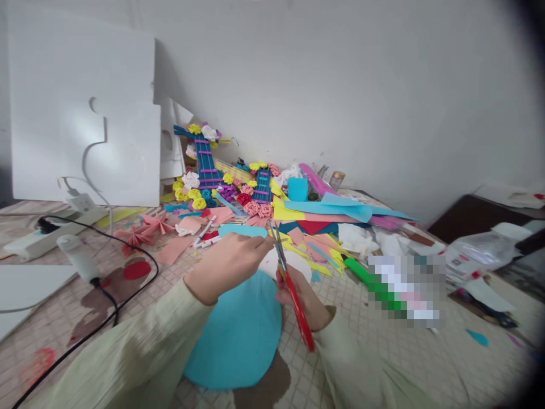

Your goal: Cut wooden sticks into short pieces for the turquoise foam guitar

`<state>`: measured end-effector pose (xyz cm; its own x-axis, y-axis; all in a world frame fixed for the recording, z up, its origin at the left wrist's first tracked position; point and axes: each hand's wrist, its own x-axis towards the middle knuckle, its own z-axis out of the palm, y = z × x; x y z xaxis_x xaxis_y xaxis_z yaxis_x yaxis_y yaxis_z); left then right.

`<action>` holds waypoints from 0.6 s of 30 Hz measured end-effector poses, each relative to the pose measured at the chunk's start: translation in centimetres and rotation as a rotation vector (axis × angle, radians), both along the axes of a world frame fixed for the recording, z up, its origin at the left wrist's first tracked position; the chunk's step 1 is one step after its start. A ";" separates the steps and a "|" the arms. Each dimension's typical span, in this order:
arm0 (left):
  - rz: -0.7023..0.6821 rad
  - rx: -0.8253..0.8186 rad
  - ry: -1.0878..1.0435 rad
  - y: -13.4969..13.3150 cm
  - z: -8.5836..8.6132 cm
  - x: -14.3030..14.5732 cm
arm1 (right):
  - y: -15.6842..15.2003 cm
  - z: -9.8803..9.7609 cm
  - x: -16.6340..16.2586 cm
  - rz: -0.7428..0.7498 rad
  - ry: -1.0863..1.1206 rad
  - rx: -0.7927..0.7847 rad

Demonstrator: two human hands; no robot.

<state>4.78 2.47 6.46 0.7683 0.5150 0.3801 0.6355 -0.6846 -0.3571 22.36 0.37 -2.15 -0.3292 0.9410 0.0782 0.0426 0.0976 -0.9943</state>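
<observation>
My left hand [230, 262] pinches the top edge of a large round blue paper piece [238, 335] that hangs over my lap and the table. My right hand [302, 298] is wrapped round the red handles of a pair of scissors [292, 287], whose blades point up and away toward the pinched edge. A white paper piece [293, 262] lies just behind the blades. Both sleeves are pale cream.
A heap of coloured paper scraps, paper flowers and blue ladder-like models [208, 162] fills the back of the table. White foam boards [85, 125] lean on the wall at left, with a power strip [55, 224], a black cable and a glue gun [79, 255]. A green marker [355, 270] lies right.
</observation>
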 end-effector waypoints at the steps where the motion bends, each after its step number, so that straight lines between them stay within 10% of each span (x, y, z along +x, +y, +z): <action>1: 0.002 -0.005 -0.001 0.1 0.0 -0.1 | -0.1 0.2 0.0 -0.001 -0.005 0.005; 18: -0.061 -0.053 -0.082 0.1 -0.4 0.3 | -0.3 0.0 -0.3 -0.065 -0.053 0.059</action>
<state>5.06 2.58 6.07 0.7661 0.4895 0.4166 0.6178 -0.7394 -0.2674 22.06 0.09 -2.14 -0.2729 0.9548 0.1182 0.1036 0.1513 -0.9830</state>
